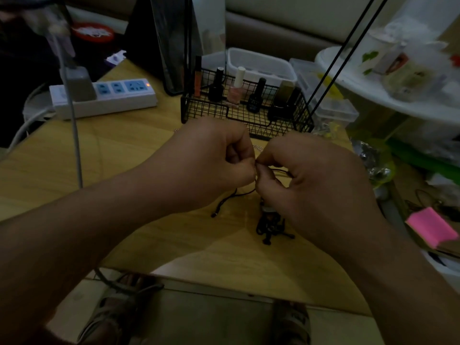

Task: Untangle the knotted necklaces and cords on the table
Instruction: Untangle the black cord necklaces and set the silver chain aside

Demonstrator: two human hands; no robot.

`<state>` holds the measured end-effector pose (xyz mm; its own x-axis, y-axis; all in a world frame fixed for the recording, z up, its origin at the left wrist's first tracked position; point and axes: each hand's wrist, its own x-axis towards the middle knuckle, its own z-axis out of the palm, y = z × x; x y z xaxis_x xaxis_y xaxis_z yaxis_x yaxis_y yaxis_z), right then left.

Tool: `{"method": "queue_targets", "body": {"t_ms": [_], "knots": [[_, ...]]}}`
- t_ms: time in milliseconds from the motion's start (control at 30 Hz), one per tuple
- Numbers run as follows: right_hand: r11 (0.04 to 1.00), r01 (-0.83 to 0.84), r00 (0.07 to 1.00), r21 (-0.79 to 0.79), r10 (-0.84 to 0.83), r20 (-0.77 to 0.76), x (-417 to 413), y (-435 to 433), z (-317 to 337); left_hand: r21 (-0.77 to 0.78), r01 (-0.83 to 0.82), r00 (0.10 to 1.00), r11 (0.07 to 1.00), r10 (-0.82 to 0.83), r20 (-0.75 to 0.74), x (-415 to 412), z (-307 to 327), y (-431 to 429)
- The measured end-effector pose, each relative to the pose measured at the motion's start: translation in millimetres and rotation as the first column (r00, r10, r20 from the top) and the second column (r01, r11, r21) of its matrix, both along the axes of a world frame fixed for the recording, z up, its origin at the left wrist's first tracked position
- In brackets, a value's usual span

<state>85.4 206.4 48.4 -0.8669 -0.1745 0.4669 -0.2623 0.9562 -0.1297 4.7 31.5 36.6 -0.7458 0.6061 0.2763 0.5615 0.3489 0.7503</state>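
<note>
Black cord (245, 192): pinched where both hands' fingertips meet, slack hanging below them.
Left hand (214, 155): fingers curled, clamping cord to anchor it.
Right hand (306, 170): pinching alongside, probably picking the knot; dim view.
Tangle (270, 225): below right fingers, on table (174, 245).

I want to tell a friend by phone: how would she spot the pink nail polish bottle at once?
On the light wooden table, beyond the left hand and right hand pinching a thin black cord, stands a black wire basket. In its row of small bottles, pick the pale pink glass bottle with the tall white cap; its two neighbours are black bottles.
</note>
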Motion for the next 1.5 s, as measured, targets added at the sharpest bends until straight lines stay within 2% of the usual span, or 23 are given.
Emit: {"method": "queue_targets", "body": {"t_ms": [100,167,233,300,367,400,433,567,667,767,933,1000,1067,1100,1133,1200,1267,1300,1333,1367,1433,1500], "knots": [[0.999,0.013,1.000,-0.036,-0.014,-0.012,-0.2,-1.3,-0.6,0.018,0.010,1.000,1.000,-0.010,0.019,-1.0,1.4,-0.6],[0.966,-0.004,1.000,-0.257,0.001,-0.013,0.3,-2.4,-3.1,0.079,0.020,0.993,0.997,-0.029,0.116,-1.8,3.1,-0.6],[0.825,0.019,0.999,-0.564,0.000,0.033,0.6,-7.1,-6.1,0.159,0.014,0.965,0.987,-0.055,0.255,-2.1,4.5,-0.1],[0.601,0.072,0.995,-0.796,0.014,0.101,-0.5,-12.1,-8.3,0.241,-0.016,0.917,0.970,-0.082,0.390,-2.9,5.4,0.4],[0.372,0.134,0.984,-0.919,0.059,0.168,-1.9,-11.7,-8.1,0.281,-0.054,0.874,0.958,-0.090,0.477,-4.9,6.4,-0.4],[0.341,0.154,0.979,-0.927,0.071,0.189,-2.1,-9.7,-7.0,0.282,-0.062,0.863,0.957,-0.090,0.497,-5.9,6.9,-0.9],[0.387,0.161,0.978,-0.908,0.062,0.200,-1.6,-6.9,-5.5,0.279,-0.062,0.858,0.958,-0.091,0.505,-6.5,7.4,-1.4],[0.784,0.077,0.991,-0.615,0.006,0.131,2.2,1.5,0.9,0.268,-0.050,0.880,0.962,-0.085,0.468,-7.3,6.6,-1.8],[0.935,-0.043,0.999,-0.351,0.052,0.015,0.3,4.6,3.0,0.232,-0.022,0.903,0.973,-0.080,0.422,-6.0,6.5,-1.4],[0.984,-0.084,0.996,-0.158,0.082,-0.019,-2.1,8.5,2.0,0.191,-0.019,0.918,0.981,-0.058,0.392,-4.5,6.8,-1.0],[0.997,-0.003,1.000,0.071,0.003,-0.011,-3.4,1.8,4.2,0.103,-0.023,0.964,0.994,-0.005,0.265,-4.2,6.4,1.4],[0.999,0.010,1.000,0.035,-0.009,-0.012,-2.7,-1.6,2.6,0.106,-0.018,0.966,0.994,-0.009,0.257,-4.1,6.1,2.4],[0.982,0.014,1.000,-0.186,-0.016,-0.008,-0.4,-3.8,-0.8,0.135,-0.003,0.956,0.991,-0.037,0.292,-3.6,5.6,3.3],[0.934,0.020,1.000,-0.357,-0.019,0.006,0.6,-5.2,-2.4,0.152,0.001,0.947,0.988,-0.050,0.318,-3.7,5.1,3.6],[0.843,0.044,0.999,-0.536,-0.025,0.042,0.8,-7.1,-4.1,0.176,0.001,0.933,0.984,-0.065,0.355,-4.2,4.7,3.9],[0.538,0.113,0.989,-0.835,0.021,0.147,-0.5,-11.9,-7.6,0.229,-0.011,0.888,0.973,-0.096,0.449,-6.1,3.7,3.7],[0.192,0.193,0.960,-0.962,0.164,0.225,-3.4,-12.9,-11.4,0.263,-0.031,0.850,0.964,-0.113,0.515,-7.5,3.3,3.4],[0.096,0.223,0.942,-0.970,0.236,0.240,-4.7,-11.0,-12.8,0.269,-0.036,0.842,0.963,-0.116,0.527,-8.2,3.0,3.3],[0.090,0.237,0.924,-0.967,0.286,0.253,-5.2,-8.3,-12.6,0.267,-0.038,0.841,0.963,-0.113,0.529,-8.9,3.1,3.0],[0.153,0.234,0.914,-0.960,0.302,0.271,-4.8,-4.9,-11.5,0.260,-0.035,0.844,0.965,-0.111,0.525,-9.2,2.8,2.8],[0.389,0.180,0.924,-0.904,0.247,0.290,-2.6,0.9,-6.8,0.242,-0.028,0.849,0.970,-0.105,0.517,-10.1,2.1,1.5],[0.629,0.107,0.955,-0.770,0.149,0.255,-1.6,2.6,-1.9,0.224,-0.015,0.861,0.974,-0.101,0.498,-10.2,2.0,0.3]]}}
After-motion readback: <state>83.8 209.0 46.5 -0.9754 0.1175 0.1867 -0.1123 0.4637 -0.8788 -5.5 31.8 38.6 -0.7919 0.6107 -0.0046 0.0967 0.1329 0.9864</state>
